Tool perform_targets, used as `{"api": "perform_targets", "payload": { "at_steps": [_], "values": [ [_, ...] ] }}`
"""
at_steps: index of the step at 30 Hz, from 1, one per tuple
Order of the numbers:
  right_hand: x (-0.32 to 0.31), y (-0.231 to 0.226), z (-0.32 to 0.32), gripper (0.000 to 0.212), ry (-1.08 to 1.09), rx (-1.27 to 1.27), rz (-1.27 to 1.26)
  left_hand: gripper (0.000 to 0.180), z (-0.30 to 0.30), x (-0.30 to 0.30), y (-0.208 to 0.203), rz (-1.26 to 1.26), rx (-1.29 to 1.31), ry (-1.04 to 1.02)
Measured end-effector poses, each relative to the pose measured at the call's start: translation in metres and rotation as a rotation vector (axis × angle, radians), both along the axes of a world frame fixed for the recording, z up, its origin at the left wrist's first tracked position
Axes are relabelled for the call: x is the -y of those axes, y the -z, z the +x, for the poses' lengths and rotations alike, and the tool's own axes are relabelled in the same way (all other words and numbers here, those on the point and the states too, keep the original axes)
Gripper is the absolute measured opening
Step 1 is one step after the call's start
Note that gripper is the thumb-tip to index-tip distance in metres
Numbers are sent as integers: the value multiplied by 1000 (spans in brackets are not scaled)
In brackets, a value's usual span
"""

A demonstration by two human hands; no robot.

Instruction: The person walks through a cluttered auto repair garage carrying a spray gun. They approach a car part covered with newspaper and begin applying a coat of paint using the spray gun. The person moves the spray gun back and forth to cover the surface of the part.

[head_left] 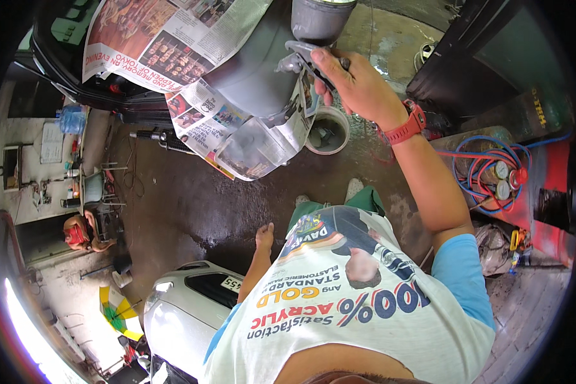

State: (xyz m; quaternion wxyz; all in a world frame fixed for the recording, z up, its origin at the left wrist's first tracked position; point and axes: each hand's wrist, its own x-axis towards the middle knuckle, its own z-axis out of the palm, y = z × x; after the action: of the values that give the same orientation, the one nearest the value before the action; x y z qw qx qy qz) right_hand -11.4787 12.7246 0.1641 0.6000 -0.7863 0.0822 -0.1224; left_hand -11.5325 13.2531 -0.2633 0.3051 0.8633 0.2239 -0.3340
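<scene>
High in front of me, my right hand [349, 80] is closed around the handle of a spray gun [306, 56]. A grey paint cup [323, 22] sits on the gun, and its nozzle points left. Close by the nozzle is a smooth grey car body panel [253, 73]. Newspaper sheets [166, 38] mask the area left of the panel, and another newspaper sheet [237, 144] hangs below it. My left hand [264, 237] hangs low at my side, fingers loosely apart, holding nothing.
Beneath the gun, a round bucket [345, 139] stands on the wet floor. Gas cylinders with gauges [502, 182] and coiled red and blue hoses [467, 169] are at right. A silver car [179, 320] is at lower left. Tools and a chair [95, 189] line the left wall.
</scene>
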Motion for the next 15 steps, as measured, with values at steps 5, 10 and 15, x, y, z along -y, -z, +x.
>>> {"api": "perform_targets", "payload": {
  "at_steps": [5,10,15],
  "values": [
    [51,23,23,72,31,12,38,61,-59,11,-3,-37,-39,-70],
    [81,23,35,74,61,37,11,59,-82,40,-37,58,-28,-102],
    [91,12,41,71,84,82,25,58,-93,61,-56,34,37,-146]
  ]
}}
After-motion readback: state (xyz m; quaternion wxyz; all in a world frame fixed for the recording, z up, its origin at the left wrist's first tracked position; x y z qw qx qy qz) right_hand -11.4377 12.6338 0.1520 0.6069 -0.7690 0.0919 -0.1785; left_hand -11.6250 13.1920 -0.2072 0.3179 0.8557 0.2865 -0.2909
